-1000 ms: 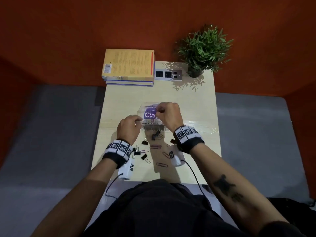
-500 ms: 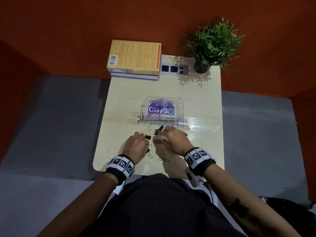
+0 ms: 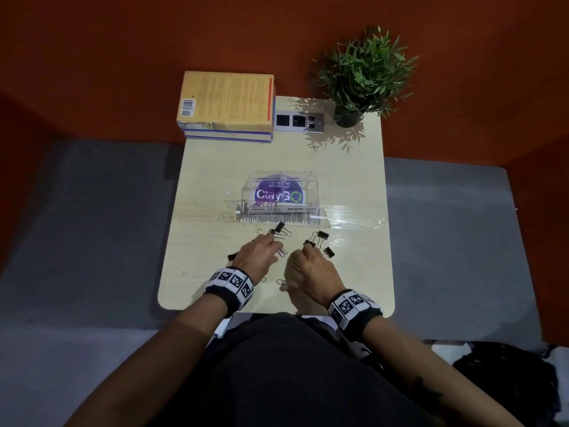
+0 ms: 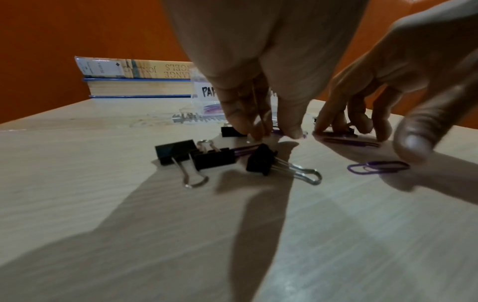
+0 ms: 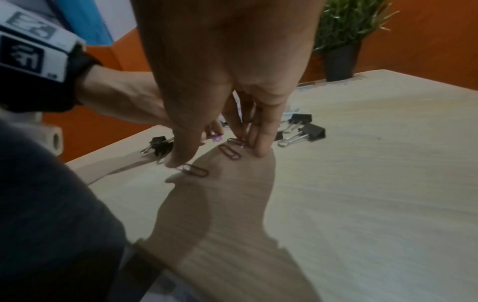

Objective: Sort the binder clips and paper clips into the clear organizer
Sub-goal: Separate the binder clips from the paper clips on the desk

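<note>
The clear organizer stands mid-table with paper clips in its left compartment. Several black binder clips and purple paper clips lie scattered on the table in front of it. My left hand points down, thumb and fingertips closing on a purple paper clip on the table beside a binder clip. My right hand has its straight fingertips on the table at a paper clip, and its thumb touches another paper clip. More binder clips lie just past it.
A stack of books sits at the table's far left, a socket panel beside it, and a potted plant at the far right. Clear tape shines across the table. The near table edge is by my body.
Both hands came back from the organizer toward me and dropped onto the loose clips. The organizer, covered by my hands a second ago, now stands in plain sight.
</note>
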Tool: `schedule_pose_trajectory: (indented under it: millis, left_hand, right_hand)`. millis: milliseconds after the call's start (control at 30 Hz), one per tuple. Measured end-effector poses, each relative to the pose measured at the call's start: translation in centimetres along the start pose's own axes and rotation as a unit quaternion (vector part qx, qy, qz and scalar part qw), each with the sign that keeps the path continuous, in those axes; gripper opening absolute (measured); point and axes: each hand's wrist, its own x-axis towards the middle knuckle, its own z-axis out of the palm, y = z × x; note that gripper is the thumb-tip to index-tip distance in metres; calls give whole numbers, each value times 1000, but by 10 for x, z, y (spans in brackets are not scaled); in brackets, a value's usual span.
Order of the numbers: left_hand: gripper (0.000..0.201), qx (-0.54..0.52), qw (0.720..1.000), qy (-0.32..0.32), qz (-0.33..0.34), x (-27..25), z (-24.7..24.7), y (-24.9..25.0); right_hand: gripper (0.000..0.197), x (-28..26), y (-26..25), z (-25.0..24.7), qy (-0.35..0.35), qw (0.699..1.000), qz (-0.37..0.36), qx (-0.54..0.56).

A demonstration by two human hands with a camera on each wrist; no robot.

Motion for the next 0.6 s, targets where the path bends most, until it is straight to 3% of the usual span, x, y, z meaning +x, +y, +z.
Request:
schedule_pose_trajectory:
  millis: [67,300,500,600]
  left_hand:
    - [11,5,1000,2,7,-3,-2,-5]
    - [35,44,996,-57,54,-16,-21,-42]
    - [12,41,998,-50,21,-4,-21,-32]
    - [13,64,996,-56,-7,3,-16,-20]
  right_hand:
    - [57,0,-8,0,-13,999,-21,-32]
    - [19,0,-14,-4,32,999,-33,-17]
    - [11,7,-16,-7,33,999,-6,-37]
    - [8,11,-22,-13,23,998,8,-56]
